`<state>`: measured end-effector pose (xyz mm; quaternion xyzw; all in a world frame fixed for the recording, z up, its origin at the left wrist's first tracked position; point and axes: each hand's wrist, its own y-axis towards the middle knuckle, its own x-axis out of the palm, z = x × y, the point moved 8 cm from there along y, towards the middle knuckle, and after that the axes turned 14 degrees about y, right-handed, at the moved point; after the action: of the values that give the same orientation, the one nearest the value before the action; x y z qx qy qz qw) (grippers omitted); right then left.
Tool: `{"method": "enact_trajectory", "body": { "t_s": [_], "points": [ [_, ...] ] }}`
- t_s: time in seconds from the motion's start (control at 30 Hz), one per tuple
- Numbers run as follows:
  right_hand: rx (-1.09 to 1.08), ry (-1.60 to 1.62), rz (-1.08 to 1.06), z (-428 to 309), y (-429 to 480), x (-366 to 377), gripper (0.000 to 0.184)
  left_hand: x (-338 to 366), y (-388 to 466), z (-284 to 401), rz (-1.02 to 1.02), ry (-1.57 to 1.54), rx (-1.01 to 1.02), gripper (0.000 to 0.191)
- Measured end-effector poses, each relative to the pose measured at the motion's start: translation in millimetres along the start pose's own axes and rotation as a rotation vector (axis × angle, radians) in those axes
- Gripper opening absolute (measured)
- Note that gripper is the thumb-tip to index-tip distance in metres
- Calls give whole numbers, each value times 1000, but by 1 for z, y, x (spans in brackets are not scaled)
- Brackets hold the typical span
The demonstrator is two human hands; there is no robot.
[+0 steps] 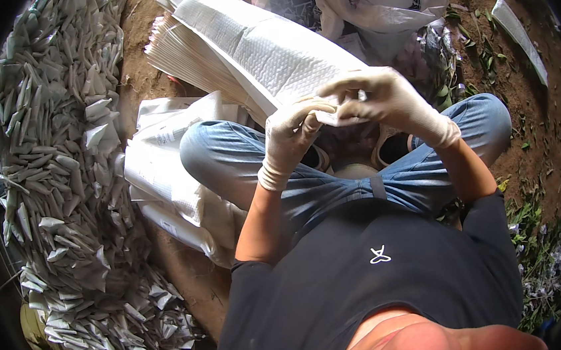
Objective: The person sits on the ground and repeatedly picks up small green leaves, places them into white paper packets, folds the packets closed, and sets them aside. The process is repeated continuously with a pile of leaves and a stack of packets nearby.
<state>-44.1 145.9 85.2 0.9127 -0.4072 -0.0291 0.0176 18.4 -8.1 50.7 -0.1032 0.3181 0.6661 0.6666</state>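
Note:
Both my hands wear pale knitted gloves and meet above my crossed legs. Between them is a small piece of white sheet material (330, 117), pinched from both sides. My left hand (296, 123) grips its near left part with thumb and fingers. My right hand (379, 99) holds its right side, the forefinger arched above. Just beyond my hands lies a long, textured white sheet (269, 43), its near end partly hidden by them. A fanned stack of pleated pale strips (195, 62) lies under and left of that sheet.
A long heap of small folded white packets (56, 184) covers the left side. Folded white packaging (170, 169) lies beside my left knee. An opened white sack (382, 21) with small pieces inside stands ahead. A white strip (521, 41) and leafy plants (542, 252) lie at right.

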Motion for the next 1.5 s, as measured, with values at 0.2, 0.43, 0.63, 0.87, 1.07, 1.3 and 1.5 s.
{"method": "enact_trajectory", "body": {
  "t_s": [0.2, 0.43, 0.63, 0.87, 1.07, 1.3, 1.5],
  "points": [
    [-439, -541, 269, -27, -7, -50, 10, -3, -8, -5, 66, 70, -94, 24],
    [97, -129, -28, 14, -7, -35, 26, -2, -9, 10, 144, 44, -68, 19],
    [-345, -334, 92, 22, -30, 16, 25, -7, -12, 9, 223, 166, -170, 13],
    [-610, -619, 405, -67, -15, -45, 16, -9, -13, 23, 189, 194, 77, 11],
    [-90, -1104, 266, 27, -7, -138, 48, -11, -23, 36, 69, -130, 112, 12],
    [137, 85, -39, 119, -24, -52, 27, -8, -76, -26, 438, -291, -530, 28],
    [631, -52, 218, 167, -34, -45, 55, 81, -116, -133, 420, -785, -850, 17]
  ]
}}
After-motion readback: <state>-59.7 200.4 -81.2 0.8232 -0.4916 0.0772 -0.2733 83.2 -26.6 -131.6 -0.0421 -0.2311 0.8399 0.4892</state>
